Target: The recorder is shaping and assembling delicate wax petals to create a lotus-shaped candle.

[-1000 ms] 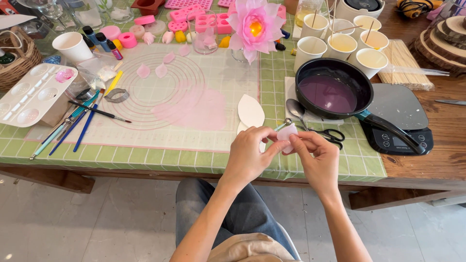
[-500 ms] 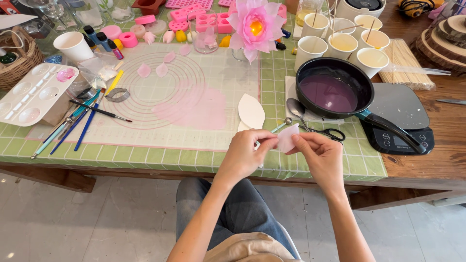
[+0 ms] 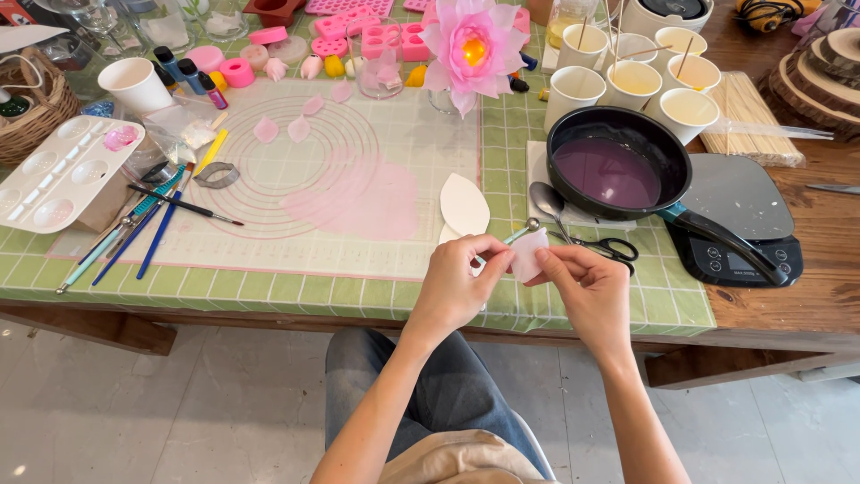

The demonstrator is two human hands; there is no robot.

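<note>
**Two hands, one thin pink petal**

Both hands raised just over the near edge of the table (image 3: 770, 314), in front of the green checked cloth (image 3: 269, 291). Left hand (image 3: 455, 285) curled, thumb and forefinger pinching the left edge of the pale pink petal (image 3: 528, 255), seemingly with the slim teal-handled ball tool (image 3: 518, 235) tucked into the same grip; hard to tell for certain. Right hand (image 3: 587, 291) pinching the petal's right edge between thumb and fingertips, other fingers folded under.

Hold by the rim only, with light pressure: probably soft and easily dented, judging by the thin, half-translucent look. Set the two pinch points apart for even support, not bunched at one corner. Shape with small rolls of the fingertips rather than one hard fold. Mind the metal ball end just above the petal's top edge; angle it away to avoid a poke or scratch. Work over the cloth, not over the lap, as a guard against a drop. Stay clear of the black pan (image 3: 618, 166) of purple liquid and of the scissors (image 3: 609, 247) just beyond the right hand. For a pattern of curve, glance at the white leaf-shaped piece (image 3: 464, 204) at the edge of the pink-ringed mat (image 3: 269, 233) and at the pink flower (image 3: 473, 45) on the far side.
</note>
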